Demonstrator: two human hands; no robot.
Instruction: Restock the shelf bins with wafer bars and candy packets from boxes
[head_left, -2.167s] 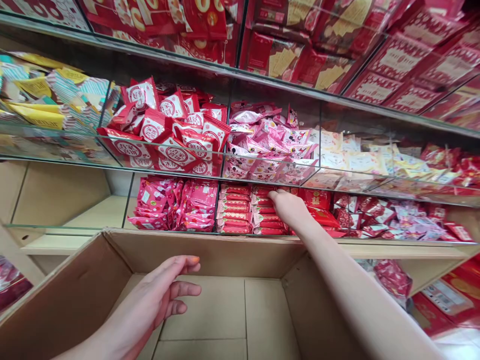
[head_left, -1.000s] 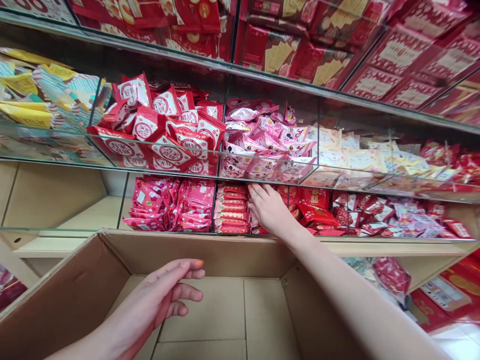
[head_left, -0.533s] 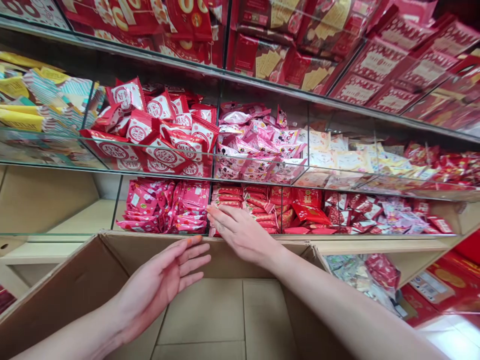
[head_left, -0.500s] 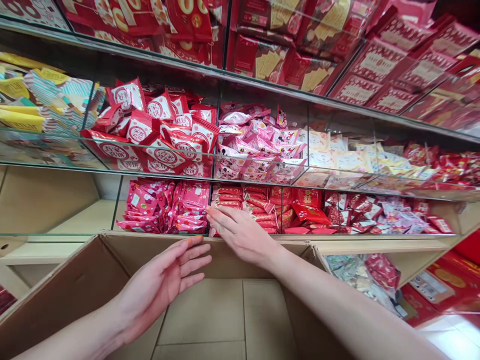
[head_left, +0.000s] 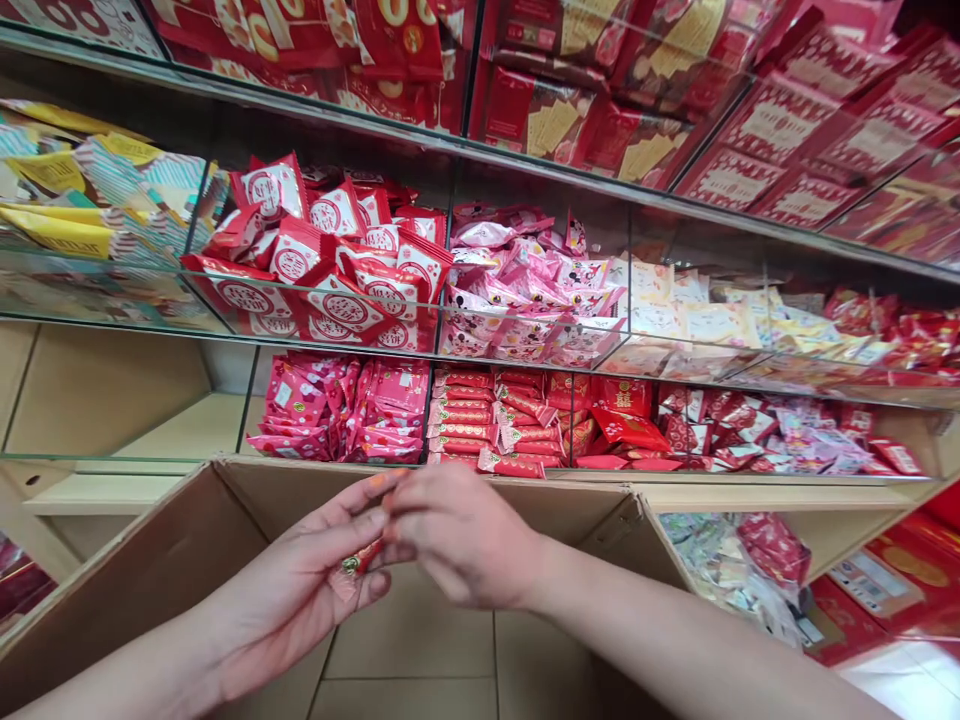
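Observation:
A small red and pink wrapped candy (head_left: 354, 566) lies across the fingers of my left hand (head_left: 300, 580), held over the cardboard box (head_left: 412, 650). My right hand (head_left: 472, 540) meets it from the right, its fingers pinched at the candy's far end, which they mostly hide. Just behind both hands is a shelf bin of similar red stick-shaped candies (head_left: 461, 412), stacked in two columns. Pink packets (head_left: 311, 405) fill the bin left of it, and bright red packets (head_left: 626, 420) the one on the right.
Glass shelf dividers and a glass front edge (head_left: 337, 343) run above my hands. Red and white round-print packets (head_left: 330, 260) and pink cartoon packets (head_left: 525, 285) fill the middle shelf. Clear bags (head_left: 750, 570) and red cartons (head_left: 892, 580) are at the lower right.
My right hand has come down and left from the candy bin to meet my left hand. A red candy now shows between them. My left hand's fingers have curled in. The view shifted slightly.

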